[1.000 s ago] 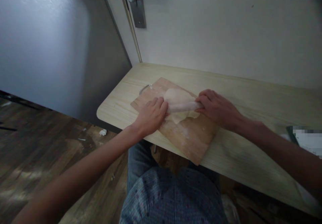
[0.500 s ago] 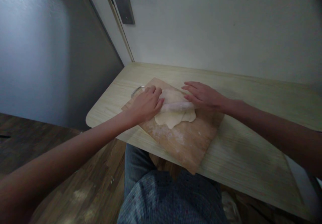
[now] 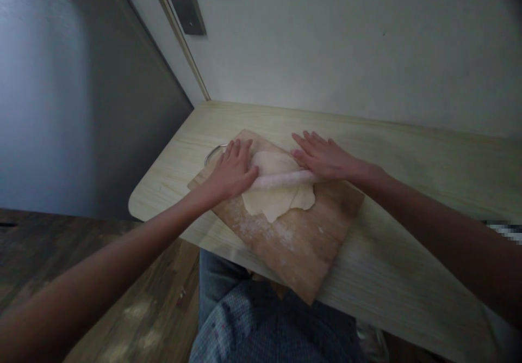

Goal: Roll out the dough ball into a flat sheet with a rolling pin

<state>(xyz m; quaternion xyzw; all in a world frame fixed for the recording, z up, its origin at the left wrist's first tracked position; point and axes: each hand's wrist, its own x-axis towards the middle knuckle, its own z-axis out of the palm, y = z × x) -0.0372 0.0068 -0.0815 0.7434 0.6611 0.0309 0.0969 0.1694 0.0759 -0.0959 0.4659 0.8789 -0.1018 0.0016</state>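
A pale rolling pin (image 3: 283, 179) lies across a thin, uneven sheet of dough (image 3: 275, 202). Under the dough is a wooden cutting board (image 3: 305, 243) dusted with flour, set at an angle on the table. My left hand (image 3: 234, 170) rests palm down over the pin's left end, its fingers stretched forward and not wrapped round it. Over the other end lies my right hand (image 3: 322, 156), palm down too, fingers extended and slightly spread. Both palms hide the ends of the pin. A metal ring handle (image 3: 212, 153) shows at the board's left corner.
The board stands on a light wood-grain table (image 3: 408, 232) with a rounded left corner. Behind it rises a pale door (image 3: 326, 42) with a metal lock plate (image 3: 185, 6). My legs are under the table's front edge, and a wooden floor (image 3: 163, 297) shows at lower left.
My fingers have straightened over the rolling pin, most clearly on the left hand, which was more curled. The pin still lies across the dough. The camera view has shifted slightly.
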